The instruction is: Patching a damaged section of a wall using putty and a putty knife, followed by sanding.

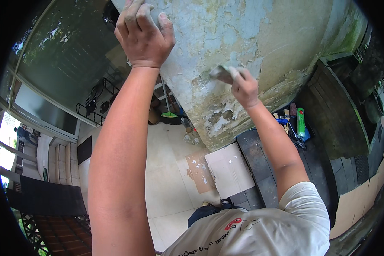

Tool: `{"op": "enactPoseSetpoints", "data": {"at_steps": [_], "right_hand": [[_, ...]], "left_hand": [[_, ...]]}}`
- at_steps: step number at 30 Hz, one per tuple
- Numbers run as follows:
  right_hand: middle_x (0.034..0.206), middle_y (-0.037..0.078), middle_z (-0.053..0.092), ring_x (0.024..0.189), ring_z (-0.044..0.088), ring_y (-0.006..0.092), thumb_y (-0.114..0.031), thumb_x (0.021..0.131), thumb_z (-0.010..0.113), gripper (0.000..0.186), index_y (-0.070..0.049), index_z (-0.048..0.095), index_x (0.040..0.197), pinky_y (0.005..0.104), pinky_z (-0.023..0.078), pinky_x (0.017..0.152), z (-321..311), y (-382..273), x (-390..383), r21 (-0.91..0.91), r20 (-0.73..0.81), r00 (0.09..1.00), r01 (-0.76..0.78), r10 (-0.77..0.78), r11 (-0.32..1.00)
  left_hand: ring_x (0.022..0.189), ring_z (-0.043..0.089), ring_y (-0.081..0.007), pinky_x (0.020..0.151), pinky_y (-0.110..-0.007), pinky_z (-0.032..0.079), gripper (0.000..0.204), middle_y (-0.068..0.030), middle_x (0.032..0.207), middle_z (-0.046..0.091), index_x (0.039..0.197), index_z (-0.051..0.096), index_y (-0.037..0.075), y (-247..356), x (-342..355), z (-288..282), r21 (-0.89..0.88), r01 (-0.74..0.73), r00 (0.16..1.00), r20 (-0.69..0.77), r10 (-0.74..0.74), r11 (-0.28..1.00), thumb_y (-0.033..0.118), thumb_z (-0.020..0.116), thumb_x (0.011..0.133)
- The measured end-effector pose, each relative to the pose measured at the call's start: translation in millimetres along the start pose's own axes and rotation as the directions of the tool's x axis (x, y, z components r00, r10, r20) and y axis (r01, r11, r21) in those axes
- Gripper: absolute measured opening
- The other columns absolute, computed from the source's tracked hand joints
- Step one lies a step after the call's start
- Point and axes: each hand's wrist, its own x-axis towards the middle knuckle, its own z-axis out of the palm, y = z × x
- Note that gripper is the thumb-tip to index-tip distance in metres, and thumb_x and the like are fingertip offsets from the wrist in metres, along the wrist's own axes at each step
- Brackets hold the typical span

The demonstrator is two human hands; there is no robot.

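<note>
A wall [226, 30] with flaking pale blue-green paint rises in front of me. My left hand [145, 36] rests against its left edge, thumb apart from the fingers, holding nothing; its fingertips run close to the top of the picture. Closed around a scraper [222, 74], my right hand [245, 87] is at the wall's middle height. Motion smears the scraper, and its handle is mostly hidden in the fist. Whether the blade touches the wall I cannot tell. Below it, a patch of broken plaster [222, 118] shows bare, darker material.
At the wall's foot lie cardboard sheets [229, 167] with paint flakes. A green tube [301, 123] stands among brushes and other tools on a dark tiled ledge [260, 155] at right. A green broom [169, 114] and glass doors [64, 55] are on the left.
</note>
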Motion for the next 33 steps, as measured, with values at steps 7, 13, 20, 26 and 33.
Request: {"op": "enactPoseSetpoints", "data": {"at_steps": [7,13,20,26,33], "right_hand": [[0.086,0.013,0.064,0.073,0.065,0.0307,0.004,0.08,0.061,0.027,-0.005,0.067,0.105,0.0365,0.052,0.062,-29,7,20,-0.005,-0.067,0.988,-0.14,0.139,0.99],[0.084,0.017,0.067,0.078,0.066,0.0354,-0.011,0.084,0.07,0.018,-0.004,0.066,0.1,0.0376,0.052,0.068,-19,-21,3,0.188,0.215,0.805,-0.59,0.553,0.785],[0.08,0.014,0.064,0.073,0.061,0.0365,-0.013,0.086,0.067,0.008,-0.006,0.065,0.086,0.041,0.049,0.063,-4,-3,37,0.113,0.245,0.923,-0.333,0.298,0.936],[0.081,0.013,0.064,0.073,0.062,0.0344,-0.013,0.086,0.067,0.009,-0.005,0.063,0.088,0.0402,0.049,0.063,-9,-7,49,0.121,0.315,0.916,-0.298,0.248,0.947],[0.088,0.017,0.067,0.077,0.066,0.0283,-0.011,0.09,0.064,0.01,-0.004,0.064,0.098,0.0327,0.051,0.072,-23,-18,46,0.204,0.325,0.839,-0.513,0.437,0.834]], "left_hand": [[0.119,0.047,-0.0379,0.102,-0.048,0.036,0.036,-0.0173,0.126,0.051,0.112,0.047,0.004,2,0,4,-0.454,0.085,0.958,-0.206,-0.197,0.887,0.015,0.058,0.081],[0.119,0.047,-0.0375,0.102,-0.047,0.037,0.035,-0.0171,0.126,0.051,0.112,0.047,0.004,3,5,11,-0.464,0.107,0.966,-0.159,-0.202,0.879,0.016,0.058,0.081],[0.126,0.044,-0.028,0.106,-0.04,0.031,0.031,-0.0054,0.127,0.051,0.107,0.047,0.012,-10,-7,2,0.039,-0.038,0.999,-0.013,0.038,0.999,0.024,0.06,0.083],[0.126,0.044,-0.0277,0.106,-0.04,0.031,0.031,-0.0054,0.126,0.051,0.108,0.047,0.012,-12,-5,1,0.028,-0.03,0.999,-0.012,0.03,0.999,0.024,0.06,0.083],[0.128,0.042,-0.0285,0.106,-0.043,0.03,0.035,-0.0055,0.131,0.048,0.112,0.046,0.013,-8,-8,4,0.013,-0.011,1.0,0.021,0.011,1.0,0.024,0.062,0.084]]}}
